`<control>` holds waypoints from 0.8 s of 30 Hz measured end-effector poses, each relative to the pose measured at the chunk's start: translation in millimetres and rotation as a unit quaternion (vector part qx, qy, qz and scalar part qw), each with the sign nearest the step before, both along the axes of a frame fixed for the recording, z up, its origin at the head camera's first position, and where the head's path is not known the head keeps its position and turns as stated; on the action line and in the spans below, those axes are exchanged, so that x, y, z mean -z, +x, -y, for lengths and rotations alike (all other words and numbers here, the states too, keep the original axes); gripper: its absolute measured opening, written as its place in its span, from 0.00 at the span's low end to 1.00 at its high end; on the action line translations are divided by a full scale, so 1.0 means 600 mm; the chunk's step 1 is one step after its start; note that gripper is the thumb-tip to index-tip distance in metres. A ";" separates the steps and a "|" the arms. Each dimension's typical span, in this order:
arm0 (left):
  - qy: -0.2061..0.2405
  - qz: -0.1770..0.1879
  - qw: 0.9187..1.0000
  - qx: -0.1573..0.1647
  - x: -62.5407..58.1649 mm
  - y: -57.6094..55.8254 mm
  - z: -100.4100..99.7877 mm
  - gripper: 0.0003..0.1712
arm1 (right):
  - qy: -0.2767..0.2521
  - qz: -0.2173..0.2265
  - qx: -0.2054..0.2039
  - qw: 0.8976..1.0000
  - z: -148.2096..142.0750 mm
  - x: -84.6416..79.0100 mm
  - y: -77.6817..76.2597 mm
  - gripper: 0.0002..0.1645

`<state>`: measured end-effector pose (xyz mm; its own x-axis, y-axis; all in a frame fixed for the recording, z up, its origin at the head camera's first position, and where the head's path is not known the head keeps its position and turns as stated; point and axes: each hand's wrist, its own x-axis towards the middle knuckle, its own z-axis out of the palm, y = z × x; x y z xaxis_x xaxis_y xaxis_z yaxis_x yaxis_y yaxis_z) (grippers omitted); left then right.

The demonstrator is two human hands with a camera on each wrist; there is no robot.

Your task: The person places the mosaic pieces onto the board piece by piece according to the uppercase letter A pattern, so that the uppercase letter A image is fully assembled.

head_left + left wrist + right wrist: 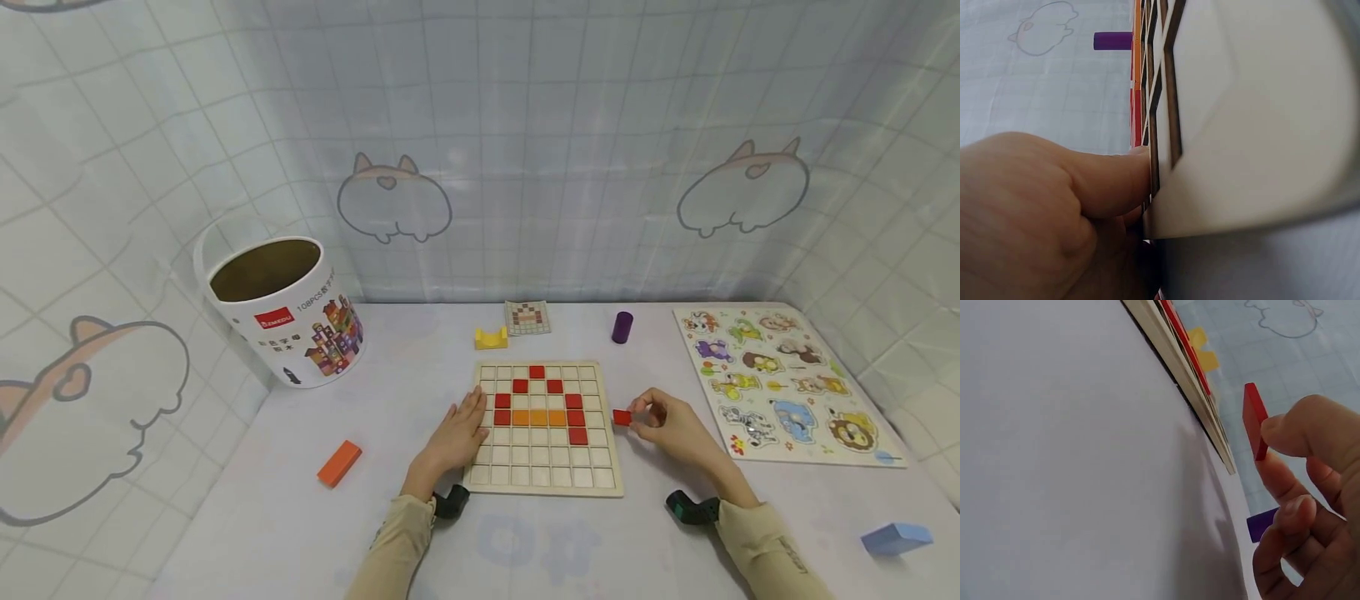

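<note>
A wooden grid board (540, 477) lies in front of me, with red tiles (537, 372) set in a peaked outline and a row of orange tiles (538, 418) across it. My left hand (457, 432) rests on the board's left edge, fingers fairly straight; in the left wrist view the thumb lies against the rim. Just off the board's right edge, my right hand (671, 423) pinches a red square tile (1254, 422) between thumb and forefinger. Behind the board lies a small pattern card (527, 318) showing a similar peaked figure.
A yellow arched block (491, 338) and a purple cylinder (622, 327) stand behind the board. To the left are a white bucket (247, 329) and an orange block (340, 463). An animal puzzle board (817, 454) and a blue block (896, 539) are on the right.
</note>
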<state>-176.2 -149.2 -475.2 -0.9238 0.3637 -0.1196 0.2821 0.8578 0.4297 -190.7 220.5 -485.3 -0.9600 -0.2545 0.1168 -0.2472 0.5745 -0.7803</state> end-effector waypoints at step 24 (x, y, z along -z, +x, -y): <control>-0.003 0.002 1.000 -0.002 0.001 -0.001 0.001 0.34 | -0.028 -0.009 -0.005 1.000 0.076 -0.028 -0.048 0.10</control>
